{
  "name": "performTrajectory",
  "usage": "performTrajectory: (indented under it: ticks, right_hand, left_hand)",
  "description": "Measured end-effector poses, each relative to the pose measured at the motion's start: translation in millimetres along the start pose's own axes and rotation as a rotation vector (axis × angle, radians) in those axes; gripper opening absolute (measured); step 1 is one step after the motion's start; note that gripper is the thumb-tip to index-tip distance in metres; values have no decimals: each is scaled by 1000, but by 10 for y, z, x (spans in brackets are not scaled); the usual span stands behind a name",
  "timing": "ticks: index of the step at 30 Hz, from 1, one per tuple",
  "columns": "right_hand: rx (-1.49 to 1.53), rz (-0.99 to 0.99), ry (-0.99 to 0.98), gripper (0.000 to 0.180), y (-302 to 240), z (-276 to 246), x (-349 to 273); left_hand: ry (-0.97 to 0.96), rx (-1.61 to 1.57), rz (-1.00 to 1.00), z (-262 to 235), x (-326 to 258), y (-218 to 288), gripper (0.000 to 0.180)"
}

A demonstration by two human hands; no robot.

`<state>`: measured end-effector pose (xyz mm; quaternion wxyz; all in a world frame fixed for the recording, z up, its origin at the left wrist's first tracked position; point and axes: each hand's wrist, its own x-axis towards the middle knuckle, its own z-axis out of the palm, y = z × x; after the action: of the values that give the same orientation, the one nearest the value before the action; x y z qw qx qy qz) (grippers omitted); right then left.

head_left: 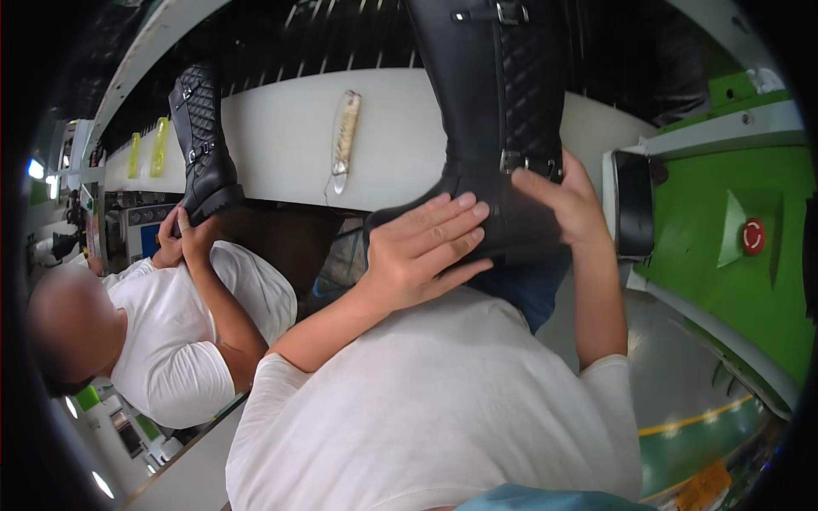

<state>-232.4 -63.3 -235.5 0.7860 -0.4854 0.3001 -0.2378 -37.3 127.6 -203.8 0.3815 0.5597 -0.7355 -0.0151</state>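
Observation:
A tall black boot (469,111) with a quilted side panel and buckled straps lies before me, its shaft pointing away and its toe to the left. My left hand (426,251) rests on the foot part, palm down, with the fingers stretched out. At the ankle, my right hand (575,204) grips the boot, its thumb by the lower buckle (511,162) and its fingers partly hidden behind. The sole near my lap is blurred. Left of the boot, a small knife (346,140) with a wrapped pale handle and a short metal blade lies on the white bench top.
On the left, a person (192,332) in a white shirt holds a similar black boot (203,136). Yellow-green strips (159,147) stand beyond it. The white bench (281,140) spans the front. A green machine (707,213) with a red button (752,236) stands close on my right.

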Motion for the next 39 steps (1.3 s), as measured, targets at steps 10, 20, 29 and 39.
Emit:
performTrajectory:
  ticks: [10,20,29,39]
  right_hand:
    - [38,-336,387,62,-130,444,-958]
    - [-870,-1046,124,77,-1127,1875,-664]
    - [-1000,-983,27,88,-805,1382,-403]
    - [-963,-596,160,68,213,648,-339]
  left_hand:
    - [275,25,-150,-564,-235,299,59]
    - [650,-733,-258,-592,621,337,116]
    - [1124,-1160,-99,-1497,1511,-542,54]
    - [744,-512,173,-3020,3760,-1519,65]
